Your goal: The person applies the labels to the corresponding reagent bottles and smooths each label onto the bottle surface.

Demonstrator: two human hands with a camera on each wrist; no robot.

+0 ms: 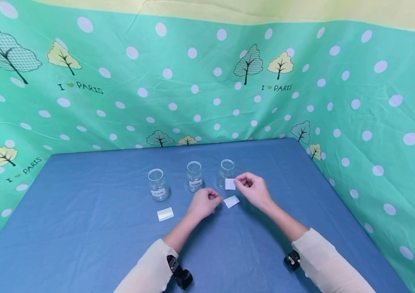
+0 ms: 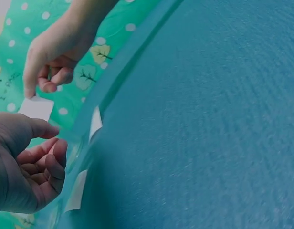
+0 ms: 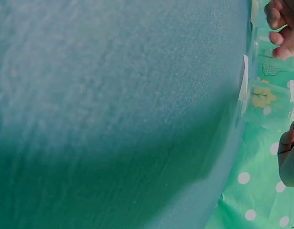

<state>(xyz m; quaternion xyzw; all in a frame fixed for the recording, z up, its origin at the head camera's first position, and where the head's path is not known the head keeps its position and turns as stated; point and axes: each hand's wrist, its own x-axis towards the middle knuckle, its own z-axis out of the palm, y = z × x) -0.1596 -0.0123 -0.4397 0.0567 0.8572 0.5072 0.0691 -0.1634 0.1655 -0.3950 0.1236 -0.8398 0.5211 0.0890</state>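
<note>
In the head view my right hand [image 1: 253,190] pinches a small white label [image 1: 230,184] by its edge, in front of the right glass jar [image 1: 227,165]. The label [image 2: 38,109] hangs from the fingertips in the left wrist view. My left hand [image 1: 204,202] is to the left of it, fingers loosely curled, with a gap between thumb and forefinger in the left wrist view. Its fingertips come close to a white paper piece [image 1: 231,202] lying on the table. The middle jar [image 1: 194,173] and left jar [image 1: 158,183] each bear a printed white label.
Another white paper piece [image 1: 165,214] lies before the left jar. A blue cloth [image 1: 101,211] covers the table, and a green dotted curtain [image 1: 178,93] hangs along its back and right side.
</note>
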